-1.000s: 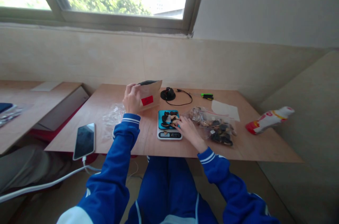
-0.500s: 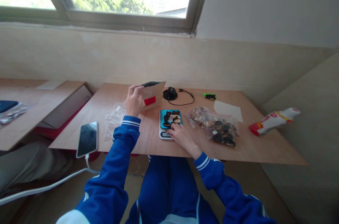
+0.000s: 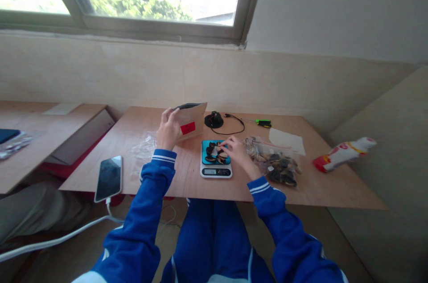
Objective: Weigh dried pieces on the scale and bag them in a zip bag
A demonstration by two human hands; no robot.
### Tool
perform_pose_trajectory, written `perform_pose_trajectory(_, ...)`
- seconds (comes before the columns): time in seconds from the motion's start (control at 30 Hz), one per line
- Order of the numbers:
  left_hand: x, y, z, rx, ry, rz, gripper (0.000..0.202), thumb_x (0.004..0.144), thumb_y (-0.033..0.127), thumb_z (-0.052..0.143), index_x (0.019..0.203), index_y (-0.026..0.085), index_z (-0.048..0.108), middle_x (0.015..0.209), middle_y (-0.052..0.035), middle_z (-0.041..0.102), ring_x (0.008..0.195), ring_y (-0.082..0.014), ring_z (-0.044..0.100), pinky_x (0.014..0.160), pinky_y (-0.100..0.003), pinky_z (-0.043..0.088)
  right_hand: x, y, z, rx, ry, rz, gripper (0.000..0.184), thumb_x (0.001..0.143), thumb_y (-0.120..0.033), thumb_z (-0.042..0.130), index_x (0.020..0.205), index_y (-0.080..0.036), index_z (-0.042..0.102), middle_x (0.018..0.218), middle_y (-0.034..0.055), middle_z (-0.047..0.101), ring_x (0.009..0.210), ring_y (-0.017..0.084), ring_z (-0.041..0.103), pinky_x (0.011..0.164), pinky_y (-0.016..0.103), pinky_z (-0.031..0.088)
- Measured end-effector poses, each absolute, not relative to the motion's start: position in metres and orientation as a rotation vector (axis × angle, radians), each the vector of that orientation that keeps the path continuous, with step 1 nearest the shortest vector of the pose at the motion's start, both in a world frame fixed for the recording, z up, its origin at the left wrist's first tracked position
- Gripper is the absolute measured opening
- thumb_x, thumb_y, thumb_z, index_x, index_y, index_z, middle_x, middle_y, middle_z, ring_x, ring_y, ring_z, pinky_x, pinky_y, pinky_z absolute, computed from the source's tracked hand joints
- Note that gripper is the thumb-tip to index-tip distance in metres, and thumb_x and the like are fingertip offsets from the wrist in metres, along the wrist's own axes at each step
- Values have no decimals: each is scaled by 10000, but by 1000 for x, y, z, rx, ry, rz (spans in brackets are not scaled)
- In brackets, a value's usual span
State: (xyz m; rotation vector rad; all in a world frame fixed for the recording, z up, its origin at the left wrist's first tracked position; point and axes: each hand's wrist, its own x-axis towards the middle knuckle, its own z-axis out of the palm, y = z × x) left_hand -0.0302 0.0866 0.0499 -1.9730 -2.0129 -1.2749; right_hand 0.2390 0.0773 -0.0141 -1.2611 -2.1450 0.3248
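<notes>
My left hand (image 3: 168,129) grips the upper left edge of a brown paper pouch (image 3: 199,119) with a red label, its dark mouth at the top. Right of the pouch is a white kitchen scale (image 3: 204,175) with a blue top and a small display. A heap of dark-edged, pale dried slices (image 3: 210,151) lies on the blue top, with a small whitish piece among them. Over the heap's right side, my right hand (image 3: 236,151) pinches at a slice; its fingertips touch the heap. Two clear bags of dried slices (image 3: 282,168) lie right of that hand.
A phone (image 3: 109,178) on a white cable sits at the table's left front, near crumpled clear plastic (image 3: 145,149). Behind are a black round stand (image 3: 213,120), a black cable (image 3: 242,125), and a green-black screwdriver (image 3: 264,123). White paper (image 3: 287,140) and a red-white bottle (image 3: 344,154) are rightward.
My right hand has moved up and right from the scale's front to the right side of the heap, uncovering the display. My left hand still holds the pouch in nearly the same place.
</notes>
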Motion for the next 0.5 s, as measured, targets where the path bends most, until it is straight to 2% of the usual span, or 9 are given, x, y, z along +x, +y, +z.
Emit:
perform_pose_trajectory(0.2, -34, 80, 49, -2076, -1992, -1240, 525, 858, 152, 426, 1372, 255, 445, 1471, -98, 369, 1042, -208, 600, 709, -279, 524, 228, 107, -15, -1358, -2414, 310, 92, 819, -206, 645, 825, -166, 728, 887, 68, 550, 923, 208, 522, 852, 341, 404)
perform_pose_trajectory(0.37, -38, 80, 47, -2147, -1960, -1264, 538, 854, 149, 437, 1381, 258, 433, 1484, -103, 344, 1070, -208, 592, 751, -288, 537, 223, 97, -22, -1407, -2516, 204, 145, 853, -236, 599, 821, -179, 728, 952, 93, 552, 989, 241, 476, 896, 411, 369)
perform_pose_trajectory(0.5, -36, 80, 47, -2135, -1946, -1285, 525, 859, 154, 435, 1373, 258, 442, 1509, -103, 299, 1087, -221, 587, 736, -292, 540, 221, 92, -20, -1400, -2512, 169, 137, 850, -222, 598, 795, -175, 714, 956, 95, 567, 984, 248, 474, 882, 409, 373)
